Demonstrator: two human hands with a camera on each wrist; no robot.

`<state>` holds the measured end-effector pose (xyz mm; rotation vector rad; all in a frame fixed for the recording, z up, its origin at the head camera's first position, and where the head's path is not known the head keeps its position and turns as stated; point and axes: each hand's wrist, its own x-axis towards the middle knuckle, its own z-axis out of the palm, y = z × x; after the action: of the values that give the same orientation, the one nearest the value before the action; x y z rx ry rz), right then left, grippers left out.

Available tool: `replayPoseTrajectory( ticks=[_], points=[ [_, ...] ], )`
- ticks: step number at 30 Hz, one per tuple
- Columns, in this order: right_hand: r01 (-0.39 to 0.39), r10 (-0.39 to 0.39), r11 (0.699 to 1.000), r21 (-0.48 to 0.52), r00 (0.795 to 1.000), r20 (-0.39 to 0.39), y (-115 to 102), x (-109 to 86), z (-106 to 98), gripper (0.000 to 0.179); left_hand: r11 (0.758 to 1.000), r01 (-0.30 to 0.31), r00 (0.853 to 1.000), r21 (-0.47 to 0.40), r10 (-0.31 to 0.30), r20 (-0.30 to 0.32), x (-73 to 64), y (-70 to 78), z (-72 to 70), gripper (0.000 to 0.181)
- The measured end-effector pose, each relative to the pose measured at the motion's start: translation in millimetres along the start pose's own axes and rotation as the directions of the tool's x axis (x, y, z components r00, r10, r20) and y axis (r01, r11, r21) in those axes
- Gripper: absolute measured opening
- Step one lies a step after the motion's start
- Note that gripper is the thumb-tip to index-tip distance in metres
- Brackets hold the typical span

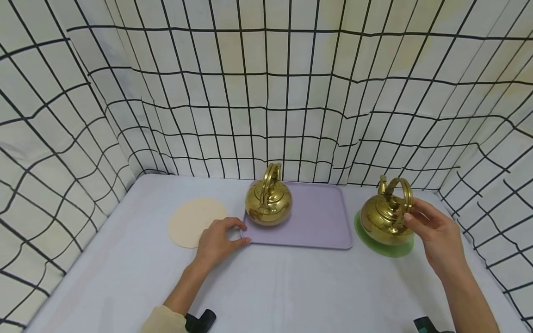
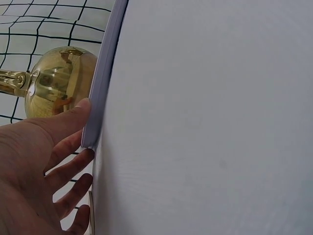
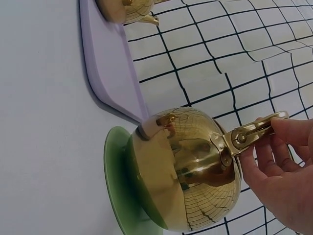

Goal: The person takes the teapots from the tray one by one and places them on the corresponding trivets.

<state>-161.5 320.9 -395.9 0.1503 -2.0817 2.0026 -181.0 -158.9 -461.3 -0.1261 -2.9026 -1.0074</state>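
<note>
At the right, a brass kettle [image 1: 385, 219] stands over a round green plate [image 1: 393, 251], its arched handle raised. My right hand [image 1: 437, 233] grips that handle, thumb on the near side and fingers behind, as the right wrist view also shows. A second brass kettle [image 1: 268, 203] sits at the left end of a lilac tray [image 1: 318, 217], its handle upright. My left hand [image 1: 218, 240] holds the tray's near left corner between thumb and fingers. In the left wrist view the thumb [image 2: 80, 110] lies against the tray's rim.
A round cream-coloured mat [image 1: 195, 219] lies left of the tray, partly behind the left hand. White cloth [image 1: 291, 286] covers the table. Walls with a black grid [image 1: 266, 92] enclose the back and both sides.
</note>
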Motion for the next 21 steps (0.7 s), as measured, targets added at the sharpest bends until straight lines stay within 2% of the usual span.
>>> replayPoseTrajectory(
  ticks=[14, 21],
  points=[
    [-0.029, 0.029, 1.0, -0.006, 1.0, -0.004, 4, -2.7, -9, 0.048, 1.0, -0.015, 1.0, -0.002, 0.015, -0.004, -0.1, -1.0, 2.2, 0.029],
    [-0.05, 0.05, 0.998, 0.033, 0.999, 0.001, 5, -4.2, -14, 0.047, 1.0, -0.014, 1.0, 0.005, 0.014, 0.0, 1.6, -1.9, 2.3, 0.028]
  ],
)
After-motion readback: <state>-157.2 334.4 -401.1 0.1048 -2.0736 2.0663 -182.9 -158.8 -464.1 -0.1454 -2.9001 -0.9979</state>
